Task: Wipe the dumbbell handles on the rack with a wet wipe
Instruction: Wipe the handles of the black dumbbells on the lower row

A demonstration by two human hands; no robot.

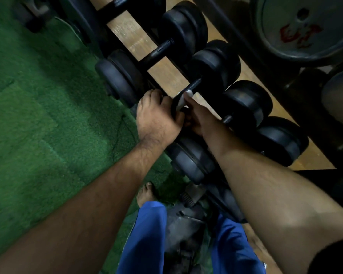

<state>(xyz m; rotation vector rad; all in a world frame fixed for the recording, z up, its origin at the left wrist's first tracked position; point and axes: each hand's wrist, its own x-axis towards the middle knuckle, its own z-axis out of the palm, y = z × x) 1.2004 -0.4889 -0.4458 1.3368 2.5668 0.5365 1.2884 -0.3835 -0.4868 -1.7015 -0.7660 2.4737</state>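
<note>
Several black dumbbells lie side by side on a rack (244, 48) that runs diagonally across the view. My left hand (156, 117) grips the near weight end of the middle dumbbell (214, 68). My right hand (194, 115) holds a white wet wipe (183, 98) wrapped against that dumbbell's black handle (193, 86). Its fingers curl round the bar and are partly hidden beneath it. The neighbouring dumbbell handle (160, 51) to the left is bare.
Green turf flooring (38, 107) covers the left side. Large weight plates (305, 26) stand at the upper right. Wooden floor (127, 30) shows under the rack. Another dumbbell end (192, 161) sits just below my hands. My blue trouser legs (147, 238) and a bare foot (145, 194) are at the bottom.
</note>
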